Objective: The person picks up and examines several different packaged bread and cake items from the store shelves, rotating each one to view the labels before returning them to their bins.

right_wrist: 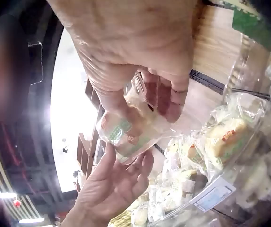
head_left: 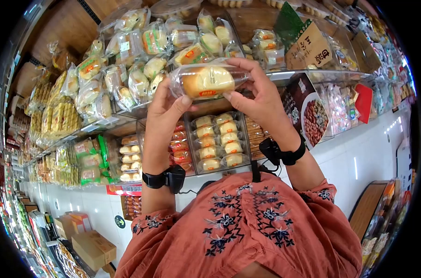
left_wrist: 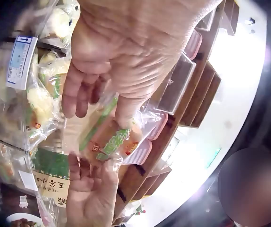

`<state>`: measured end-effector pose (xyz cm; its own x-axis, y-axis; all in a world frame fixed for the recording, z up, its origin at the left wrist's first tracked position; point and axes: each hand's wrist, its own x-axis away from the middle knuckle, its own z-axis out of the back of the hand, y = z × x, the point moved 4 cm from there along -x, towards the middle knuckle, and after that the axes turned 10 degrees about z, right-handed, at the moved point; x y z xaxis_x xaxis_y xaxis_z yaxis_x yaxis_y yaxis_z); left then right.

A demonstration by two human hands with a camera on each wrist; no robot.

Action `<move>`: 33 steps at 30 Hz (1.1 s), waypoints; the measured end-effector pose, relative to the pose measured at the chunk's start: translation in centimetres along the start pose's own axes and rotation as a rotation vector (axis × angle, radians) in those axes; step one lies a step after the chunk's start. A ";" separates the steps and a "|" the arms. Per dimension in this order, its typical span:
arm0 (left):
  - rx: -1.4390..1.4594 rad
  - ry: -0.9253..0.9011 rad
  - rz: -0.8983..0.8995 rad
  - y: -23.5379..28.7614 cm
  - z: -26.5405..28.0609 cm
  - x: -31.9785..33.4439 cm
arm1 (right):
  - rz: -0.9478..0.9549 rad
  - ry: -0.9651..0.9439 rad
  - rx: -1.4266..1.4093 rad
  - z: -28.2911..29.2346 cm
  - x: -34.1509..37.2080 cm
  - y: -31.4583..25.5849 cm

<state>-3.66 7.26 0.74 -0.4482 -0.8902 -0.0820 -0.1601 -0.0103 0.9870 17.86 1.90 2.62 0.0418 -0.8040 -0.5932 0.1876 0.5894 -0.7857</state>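
Note:
A bread roll in a clear plastic wrapper (head_left: 209,81) is held up in front of the chest, over the edge of the display shelf. My left hand (head_left: 167,105) grips its left end, thumb on the near side and fingers behind. At the other end my right hand (head_left: 259,96) pinches the wrapper between thumb and fingers. A small red label shows low on the wrapper in the head view. Both wrist views show green print on its other face, where the packaged bread (left_wrist: 109,142) spans the space between the two hands.
Wrapped breads (head_left: 141,41) are heaped on the upper shelf behind the roll. Boxed rows of small packaged cakes (head_left: 217,141) fill the lower shelf. A cardboard sign (head_left: 307,46) stands to the right. Cardboard boxes (head_left: 93,248) lie on the floor at lower left.

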 end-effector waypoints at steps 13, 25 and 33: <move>0.035 0.019 -0.030 0.0 -1.0 0.9 | 0.187 0.042 0.218 0.3 0.7 -1.8; 0.135 0.105 -0.052 -0.4 -4.8 0.7 | 0.367 0.012 0.340 3.0 1.1 -2.1; 0.253 0.043 -0.036 -2.4 -8.7 -0.4 | 0.254 -0.042 0.293 8.0 0.1 -1.4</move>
<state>4.49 3.66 -0.42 -0.4018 -0.9097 -0.1050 -0.3926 0.0675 0.9172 25.41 0.36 5.07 0.1621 -0.6416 -0.7497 0.4383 0.7275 -0.5278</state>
